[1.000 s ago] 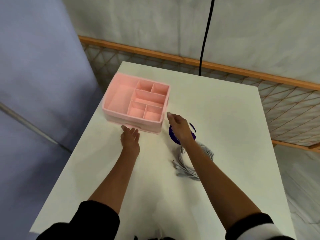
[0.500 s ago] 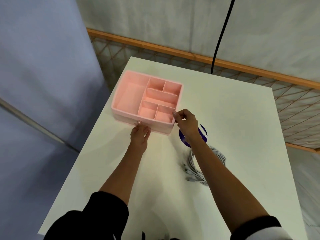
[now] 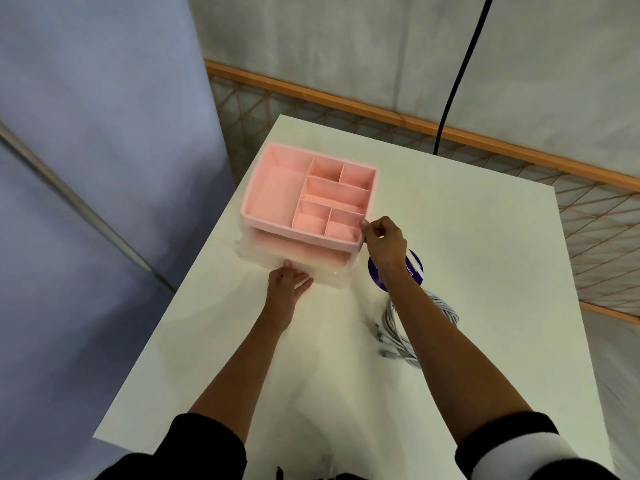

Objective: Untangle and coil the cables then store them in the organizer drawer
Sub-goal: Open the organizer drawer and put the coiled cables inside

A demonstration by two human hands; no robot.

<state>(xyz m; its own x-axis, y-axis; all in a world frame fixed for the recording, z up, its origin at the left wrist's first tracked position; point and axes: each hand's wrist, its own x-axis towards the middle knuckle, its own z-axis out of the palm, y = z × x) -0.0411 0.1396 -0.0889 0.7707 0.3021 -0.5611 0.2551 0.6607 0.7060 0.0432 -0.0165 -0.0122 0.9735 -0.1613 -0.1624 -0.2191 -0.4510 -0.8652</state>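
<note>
**Mia:** Where are the cables?

**Sam:** The cables (image 3: 394, 336) lie in a loose coil on the desk (image 3: 485, 237), at four o'clock from the pink organizer (image 3: 277, 188).

**Mia:** What are the hands doing?

**Sam:** The right hand (image 3: 384, 242) has a tight grip. It pinches the organizer's four o'clock corner. The left hand (image 3: 287, 282) touches the clear drawer (image 3: 304, 256) at six o'clock. I cannot tell if its grip hooks it.

**Mia:** How will the cables feel?

**Sam:** Light, soft and floppy, I think. Grab the whole coil around its side so the ends don't spill.

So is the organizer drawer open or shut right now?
Partly open: the clear drawer juts out beyond the pink organizer above it, with the left hand at its front.
</note>
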